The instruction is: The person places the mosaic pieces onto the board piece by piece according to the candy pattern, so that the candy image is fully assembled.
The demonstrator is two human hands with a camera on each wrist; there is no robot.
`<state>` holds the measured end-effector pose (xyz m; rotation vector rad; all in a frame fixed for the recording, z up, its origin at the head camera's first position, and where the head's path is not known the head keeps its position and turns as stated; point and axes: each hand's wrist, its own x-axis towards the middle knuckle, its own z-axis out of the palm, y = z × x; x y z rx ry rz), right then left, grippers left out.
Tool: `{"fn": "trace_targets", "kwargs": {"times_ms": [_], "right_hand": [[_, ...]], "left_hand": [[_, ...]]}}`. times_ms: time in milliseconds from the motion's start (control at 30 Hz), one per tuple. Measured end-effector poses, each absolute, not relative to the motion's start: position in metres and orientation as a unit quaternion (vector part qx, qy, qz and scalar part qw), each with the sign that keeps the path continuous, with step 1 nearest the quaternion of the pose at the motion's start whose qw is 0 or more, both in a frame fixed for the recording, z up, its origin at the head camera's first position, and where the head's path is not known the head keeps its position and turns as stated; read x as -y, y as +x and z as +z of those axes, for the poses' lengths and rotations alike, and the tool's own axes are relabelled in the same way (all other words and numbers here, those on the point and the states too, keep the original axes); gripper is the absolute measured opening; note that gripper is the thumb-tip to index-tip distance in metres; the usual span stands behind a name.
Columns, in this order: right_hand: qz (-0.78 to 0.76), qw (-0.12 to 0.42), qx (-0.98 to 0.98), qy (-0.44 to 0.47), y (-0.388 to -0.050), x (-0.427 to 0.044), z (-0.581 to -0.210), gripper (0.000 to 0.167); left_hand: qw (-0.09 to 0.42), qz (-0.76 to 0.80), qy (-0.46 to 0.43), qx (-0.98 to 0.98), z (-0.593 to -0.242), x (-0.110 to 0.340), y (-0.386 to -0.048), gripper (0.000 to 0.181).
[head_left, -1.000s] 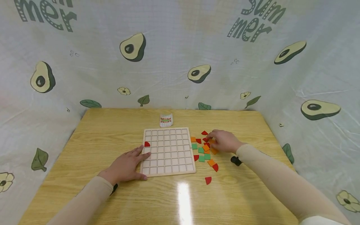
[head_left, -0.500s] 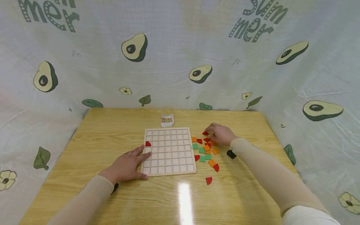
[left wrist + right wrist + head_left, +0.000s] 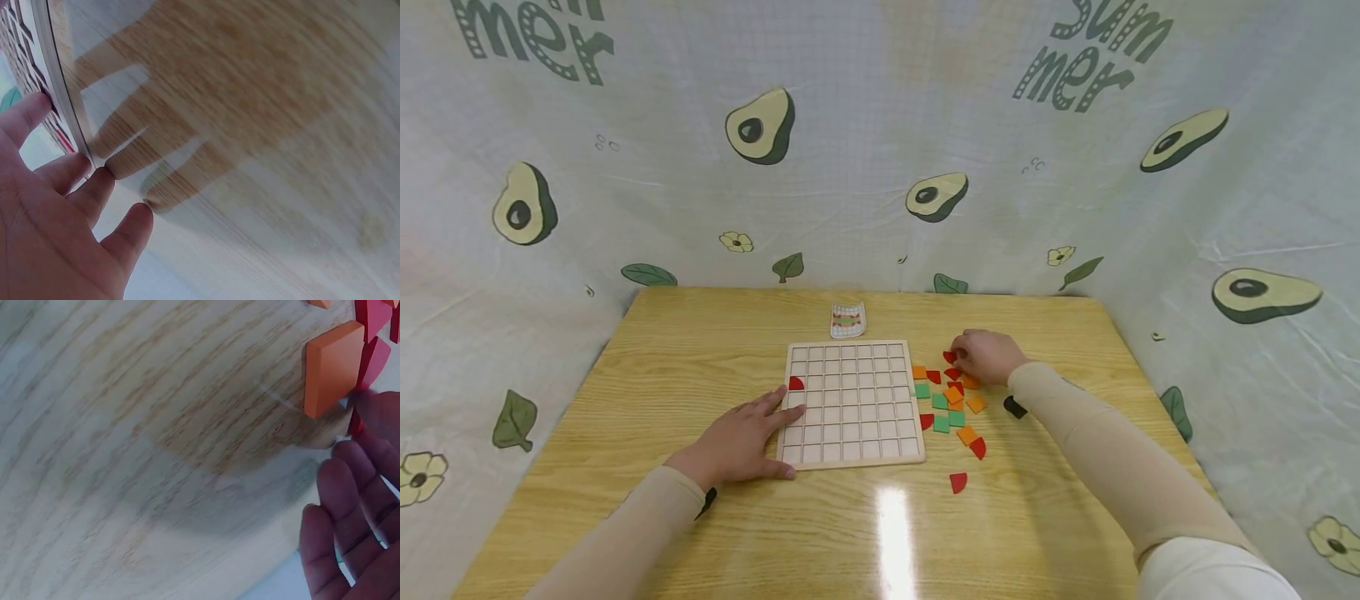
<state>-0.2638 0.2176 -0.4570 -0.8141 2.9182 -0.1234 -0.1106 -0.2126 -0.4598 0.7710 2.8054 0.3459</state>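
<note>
The wooden grid board (image 3: 848, 407) lies flat, with one red quarter-round piece (image 3: 796, 383) in a cell at its left side. My left hand (image 3: 737, 443) rests spread over the board's left edge; the left wrist view shows the same hand (image 3: 69, 225) with fingertips at the rim. Right of the board, my right hand (image 3: 991, 358) pinches a red quarter-round piece (image 3: 950, 357) at the top of the loose pile. In the right wrist view, thumb and forefinger of this hand (image 3: 353, 500) meet at a mostly hidden red piece (image 3: 356, 422), beside an orange square (image 3: 334, 369).
Orange squares (image 3: 975, 404), green squares (image 3: 942, 424) and more red pieces lie beside the board's right edge. One red piece (image 3: 958, 482) sits apart, nearer the front. A small pattern card (image 3: 847, 320) lies behind the board. Patterned cloth surrounds the wooden table (image 3: 715, 333).
My right hand has moved back from the orange pieces to the rearmost red piece, which has turned slightly at the fingertips. My left hand stays on the board.
</note>
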Motion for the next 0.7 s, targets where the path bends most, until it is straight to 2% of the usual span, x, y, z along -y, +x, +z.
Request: {"fn": "trace_targets", "kwargs": {"times_ms": [267, 500, 700], "right_hand": [[-0.084, 0.056, -0.950, -0.296, -0.2651, -0.2221, -0.4573, 0.036], [-0.056, 0.052, -0.950, -0.303, -0.2662, -0.2246, -0.4579, 0.020], [-0.081, 0.050, -0.945, -0.312, -0.2646, -0.2259, -0.4587, 0.025]], "left_hand": [[0.103, 0.119, 0.260, -0.953, -0.4609, 0.2132, -0.1109, 0.095], [0.097, 0.119, 0.267, -0.952, -0.4610, 0.2128, -0.1105, 0.094], [0.097, 0.118, 0.268, -0.951, -0.4612, 0.2133, -0.1104, 0.093]]}}
